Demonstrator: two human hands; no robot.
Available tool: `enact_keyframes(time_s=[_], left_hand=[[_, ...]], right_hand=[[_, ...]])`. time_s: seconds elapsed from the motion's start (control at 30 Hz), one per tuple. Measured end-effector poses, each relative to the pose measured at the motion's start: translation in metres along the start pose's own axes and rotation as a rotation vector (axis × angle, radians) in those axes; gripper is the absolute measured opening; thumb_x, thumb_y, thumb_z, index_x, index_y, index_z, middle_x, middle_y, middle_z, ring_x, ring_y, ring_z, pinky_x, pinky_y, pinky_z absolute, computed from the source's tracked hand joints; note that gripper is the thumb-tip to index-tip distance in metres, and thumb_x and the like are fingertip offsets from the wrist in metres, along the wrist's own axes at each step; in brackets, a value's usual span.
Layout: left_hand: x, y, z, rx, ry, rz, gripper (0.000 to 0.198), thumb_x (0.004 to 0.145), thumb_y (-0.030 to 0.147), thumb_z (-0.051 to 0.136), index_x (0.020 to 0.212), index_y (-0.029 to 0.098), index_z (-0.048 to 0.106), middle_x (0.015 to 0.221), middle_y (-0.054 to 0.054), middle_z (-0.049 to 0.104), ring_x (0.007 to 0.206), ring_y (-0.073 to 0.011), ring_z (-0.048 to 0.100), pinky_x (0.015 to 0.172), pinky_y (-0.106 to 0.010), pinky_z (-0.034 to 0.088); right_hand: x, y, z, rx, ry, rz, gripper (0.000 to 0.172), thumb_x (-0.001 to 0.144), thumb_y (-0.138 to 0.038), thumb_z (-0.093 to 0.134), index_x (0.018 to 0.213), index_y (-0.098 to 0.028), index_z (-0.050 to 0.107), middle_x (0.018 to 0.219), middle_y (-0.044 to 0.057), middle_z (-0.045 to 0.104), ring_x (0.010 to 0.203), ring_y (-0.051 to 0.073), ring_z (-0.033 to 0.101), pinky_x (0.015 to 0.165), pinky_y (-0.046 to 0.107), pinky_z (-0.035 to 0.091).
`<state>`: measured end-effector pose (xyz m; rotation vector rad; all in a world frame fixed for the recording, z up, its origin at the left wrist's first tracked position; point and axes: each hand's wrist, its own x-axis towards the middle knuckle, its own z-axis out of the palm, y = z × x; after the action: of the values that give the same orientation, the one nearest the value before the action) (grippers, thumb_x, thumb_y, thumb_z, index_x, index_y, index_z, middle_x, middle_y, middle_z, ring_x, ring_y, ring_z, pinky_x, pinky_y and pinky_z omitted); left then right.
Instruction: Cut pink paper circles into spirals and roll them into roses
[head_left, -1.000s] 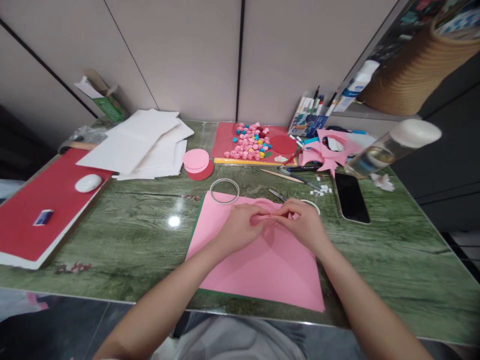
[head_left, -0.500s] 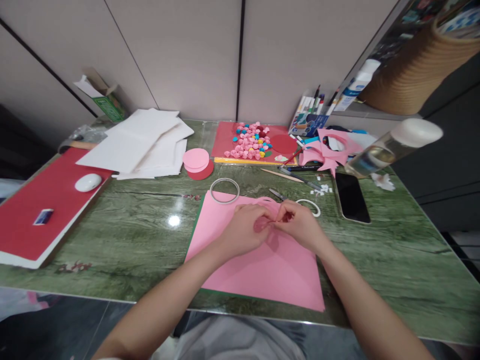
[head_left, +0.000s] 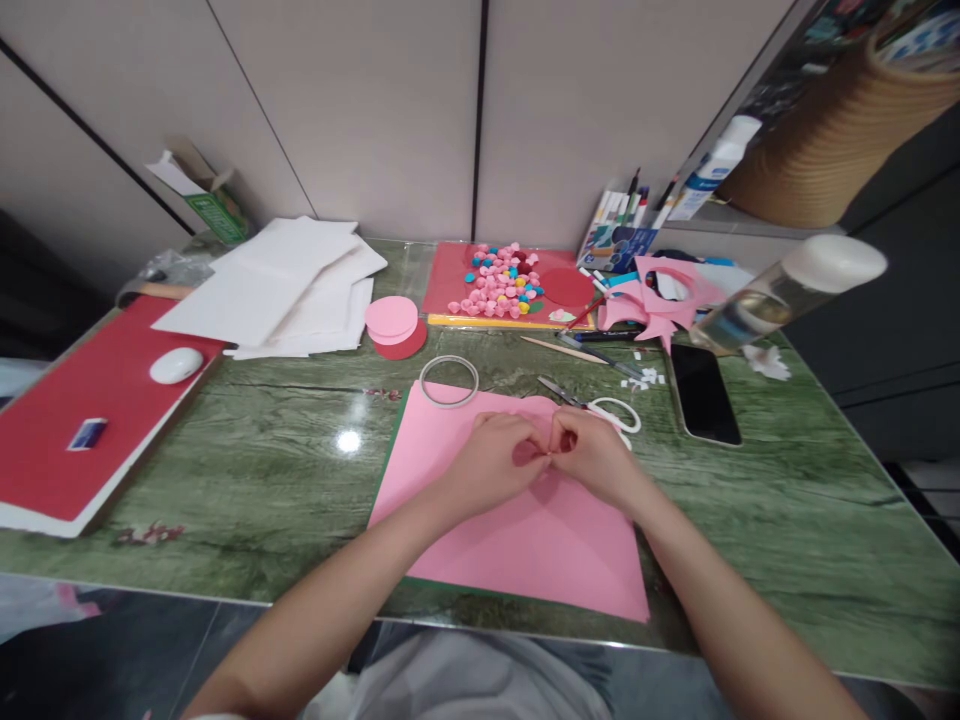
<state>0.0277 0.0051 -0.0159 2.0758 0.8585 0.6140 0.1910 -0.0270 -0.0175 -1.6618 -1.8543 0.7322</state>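
My left hand point(head_left: 491, 462) and my right hand point(head_left: 592, 457) meet knuckle to knuckle over a pink paper sheet point(head_left: 517, 530) on the green marble table point(head_left: 262, 470). Both are closed in a pinch on a small pink paper piece point(head_left: 538, 452), which their fingers mostly hide. White-handled scissors point(head_left: 600, 405) lie just beyond my right hand. A clear tape ring point(head_left: 448, 381) lies at the sheet's far left corner.
A black phone point(head_left: 703, 394) lies to the right, with a clear bottle point(head_left: 780, 293) behind it. Small rolled paper flowers point(head_left: 501, 285) sit on a red sheet at the back. Pink paper discs point(head_left: 391, 320), white sheets point(head_left: 285, 285), a mouse point(head_left: 175, 365) on a red pad stand left.
The pink piece that showed between my fingers is now squeezed smaller and mostly hidden. Both hands have drawn closer together and curled tighter. More of the scissors' handles now shows.
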Motion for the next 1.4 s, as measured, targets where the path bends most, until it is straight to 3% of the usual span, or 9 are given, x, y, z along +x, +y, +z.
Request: enact_keyframes(time_s=[0.27, 0.53, 0.7, 0.83, 1.0, 1.17, 1.4], left_hand=[[0.001, -0.004, -0.001, -0.195, 0.007, -0.036, 0.007, 0.072, 0.025, 0.063, 0.074, 0.018, 0.064, 0.081, 0.0, 0.067, 0.077, -0.013, 0.059, 0.073, -0.023, 0.041], [0.002, -0.002, -0.004, -0.149, 0.006, -0.073, 0.007, 0.073, 0.024, 0.061, 0.075, 0.019, 0.066, 0.079, 0.0, 0.066, 0.075, -0.0128, 0.058, 0.07, -0.023, 0.041], [0.003, -0.002, -0.008, -0.173, 0.054, -0.139, 0.008, 0.073, 0.023, 0.059, 0.074, 0.019, 0.065, 0.077, 0.001, 0.066, 0.073, -0.012, 0.058, 0.067, -0.022, 0.041], [0.004, -0.002, -0.011, -0.191, 0.066, -0.152, 0.01, 0.073, 0.026, 0.058, 0.073, 0.019, 0.065, 0.077, 0.0, 0.065, 0.073, -0.012, 0.058, 0.067, -0.022, 0.041], [0.004, 0.0, -0.011, -0.182, 0.066, -0.185, 0.015, 0.073, 0.033, 0.059, 0.074, 0.019, 0.065, 0.077, 0.0, 0.065, 0.074, -0.0128, 0.057, 0.068, -0.023, 0.042], [0.005, 0.0, -0.01, -0.167, 0.09, -0.184, 0.009, 0.072, 0.023, 0.057, 0.073, 0.019, 0.065, 0.077, 0.0, 0.066, 0.074, -0.0125, 0.057, 0.067, -0.023, 0.042], [0.004, -0.002, -0.009, -0.175, 0.139, -0.179, 0.013, 0.073, 0.017, 0.053, 0.076, 0.019, 0.065, 0.078, 0.0, 0.066, 0.074, -0.0122, 0.057, 0.066, -0.023, 0.042]], right_hand=[[-0.001, -0.004, -0.002, -0.033, 0.014, 0.006, 0.022, 0.059, -0.007, 0.062, 0.053, -0.018, 0.045, 0.058, -0.004, 0.049, 0.059, 0.011, 0.044, 0.054, 0.021, 0.029], [-0.002, -0.01, -0.003, -0.016, 0.031, 0.022, 0.021, 0.061, -0.01, 0.065, 0.054, -0.018, 0.047, 0.059, -0.004, 0.049, 0.058, 0.01, 0.044, 0.054, 0.022, 0.031], [-0.003, -0.008, -0.012, 0.076, -0.022, 0.017, 0.008, 0.067, -0.018, 0.065, 0.072, -0.019, 0.058, 0.067, -0.002, 0.057, 0.06, 0.01, 0.049, 0.055, 0.022, 0.037], [-0.003, -0.007, -0.015, 0.081, -0.029, -0.016, 0.011, 0.075, -0.026, 0.06, 0.084, -0.022, 0.065, 0.078, 0.001, 0.064, 0.067, 0.012, 0.055, 0.061, 0.024, 0.041], [-0.003, -0.007, -0.011, 0.026, 0.007, -0.058, 0.014, 0.079, -0.024, 0.056, 0.087, -0.024, 0.068, 0.084, 0.002, 0.068, 0.076, 0.015, 0.06, 0.067, 0.026, 0.043], [-0.003, -0.009, -0.009, -0.082, 0.051, -0.054, 0.014, 0.08, -0.021, 0.055, 0.085, -0.023, 0.068, 0.082, 0.002, 0.068, 0.074, 0.014, 0.06, 0.066, 0.026, 0.043], [-0.005, -0.008, -0.001, -0.262, 0.167, -0.171, 0.013, 0.082, -0.022, 0.053, 0.085, -0.022, 0.065, 0.079, 0.002, 0.066, 0.074, 0.016, 0.059, 0.071, 0.03, 0.039]])
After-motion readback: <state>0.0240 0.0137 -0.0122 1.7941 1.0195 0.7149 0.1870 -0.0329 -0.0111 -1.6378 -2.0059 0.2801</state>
